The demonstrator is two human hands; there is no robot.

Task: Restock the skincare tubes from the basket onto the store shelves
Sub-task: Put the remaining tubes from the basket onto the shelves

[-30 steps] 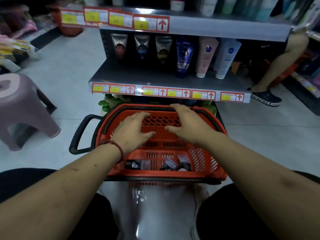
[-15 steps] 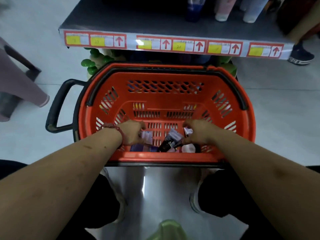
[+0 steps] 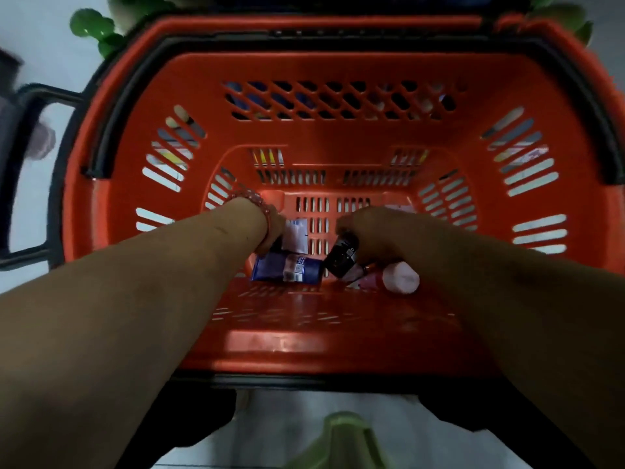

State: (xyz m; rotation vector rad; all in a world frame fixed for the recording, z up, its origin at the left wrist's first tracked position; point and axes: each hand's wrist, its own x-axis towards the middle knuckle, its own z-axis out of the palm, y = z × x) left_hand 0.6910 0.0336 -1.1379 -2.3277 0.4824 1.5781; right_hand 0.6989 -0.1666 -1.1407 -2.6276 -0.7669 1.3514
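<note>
both hands reach deep into the red basket (image 3: pixel 101 204), where the right hand (image 3: pixel 375 231) curls its fingers round a tilted black tube (image 3: pixel 343 255), while the left hand (image 3: pixel 272 228) sits against a white tube (image 3: pixel 297 233), its fingers hidden behind the wrist, so its hold cannot be told. a blue tube (image 3: pixel 287 270) and a pink tube (image 3: pixel 400 277) lie flat on the basket floor by the near wall. with four tubes down there and no shelf in view, a pick-up appears under way and all four are left to shelve.
</note>
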